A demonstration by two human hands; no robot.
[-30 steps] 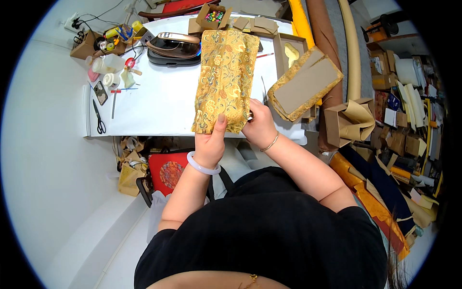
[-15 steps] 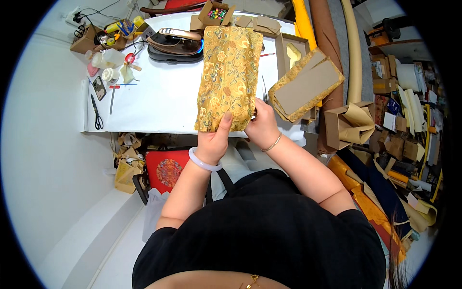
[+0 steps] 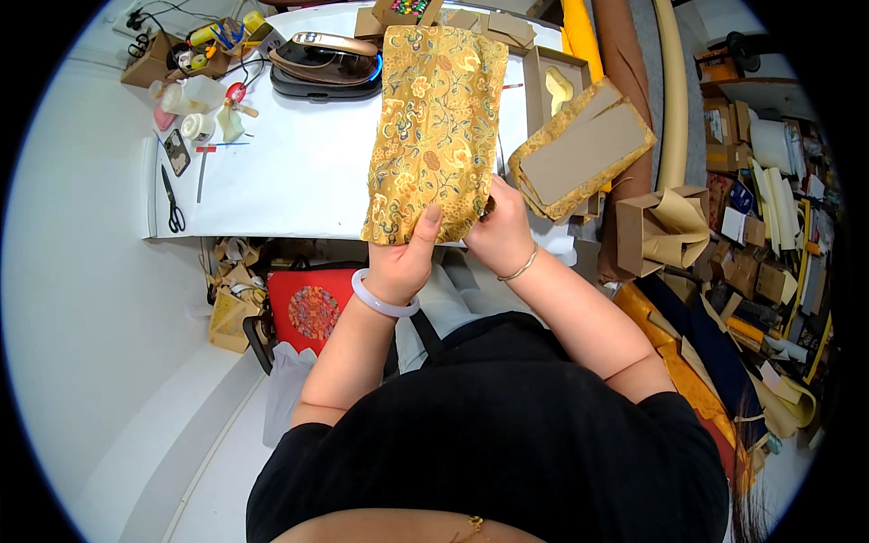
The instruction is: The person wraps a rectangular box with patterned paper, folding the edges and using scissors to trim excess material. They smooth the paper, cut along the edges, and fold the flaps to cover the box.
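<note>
A rectangular piece of gold floral brocade fabric (image 3: 436,127) is held up over the near edge of the table, its long side pointing away from me. My left hand (image 3: 405,256) grips its near edge, thumb on top and fingers hidden underneath. At the fabric's near right corner is my right hand (image 3: 503,228), fingers curled closed. A small dark part shows between those fingers; the rest is hidden, so its kind is unclear. Just beyond, a thin dark blade-like strip lies beside the fabric. Brocade-edged grey boards (image 3: 579,154) lie to the right.
The white-topped table (image 3: 281,172) carries an iron on its base (image 3: 326,68), black scissors (image 3: 172,204), a phone (image 3: 176,152), a white jar (image 3: 196,127) and a tool box at the far left. Cardboard trays (image 3: 534,90) and fabric rolls (image 3: 625,90) stand right. A red chair (image 3: 312,308) is below.
The view has shifted slightly, so the table sits higher and a little left. The fabric is raised a bit and tilts slightly rightward at its far end. Both hands keep their hold.
</note>
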